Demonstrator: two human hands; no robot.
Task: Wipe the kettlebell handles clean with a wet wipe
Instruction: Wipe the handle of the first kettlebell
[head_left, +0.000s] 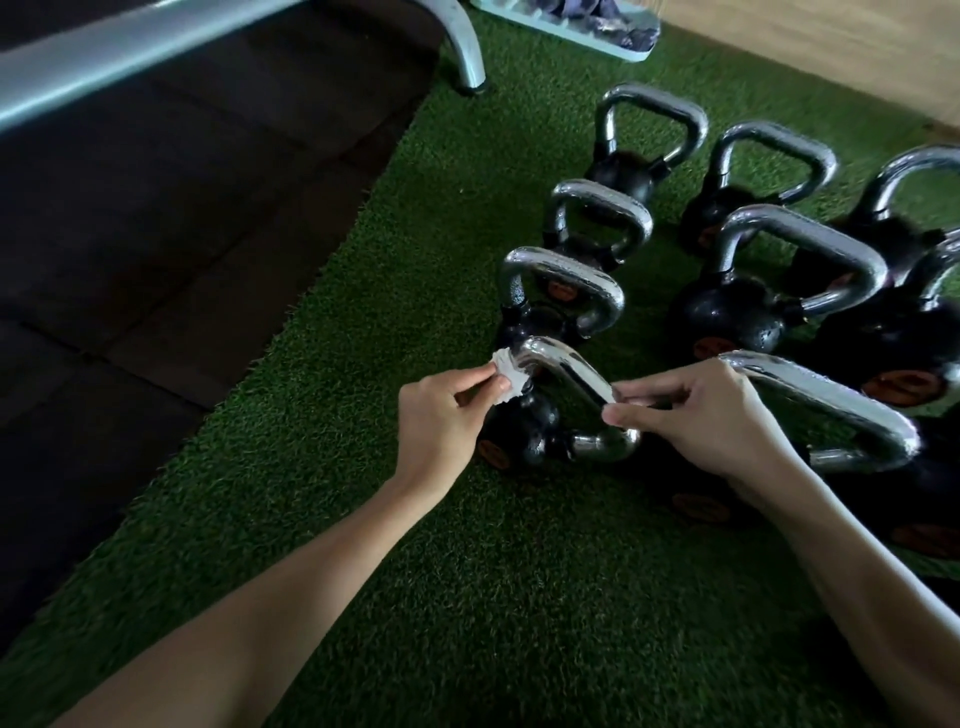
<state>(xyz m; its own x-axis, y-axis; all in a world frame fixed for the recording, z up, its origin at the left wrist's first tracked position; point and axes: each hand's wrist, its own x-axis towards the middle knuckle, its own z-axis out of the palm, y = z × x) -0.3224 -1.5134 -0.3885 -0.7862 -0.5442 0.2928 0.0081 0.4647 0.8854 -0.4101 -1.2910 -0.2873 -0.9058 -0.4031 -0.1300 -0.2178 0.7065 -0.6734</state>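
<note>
Left hand: arm outstretched, fingertips pinching wet wipe against left corner of nearest kettlebell handle | Right hand: fingers curled, pinching same handle's bar | Kettlebell: upright on green turf, front of left row.

This place looks like a gym or a fitness room. Many black kettlebells with shiny metal handles stand in rows on green artificial grass. Beside the grass there are dark rubber floor tiles, and over them passes the grey metal frame of some training equipment.
</note>
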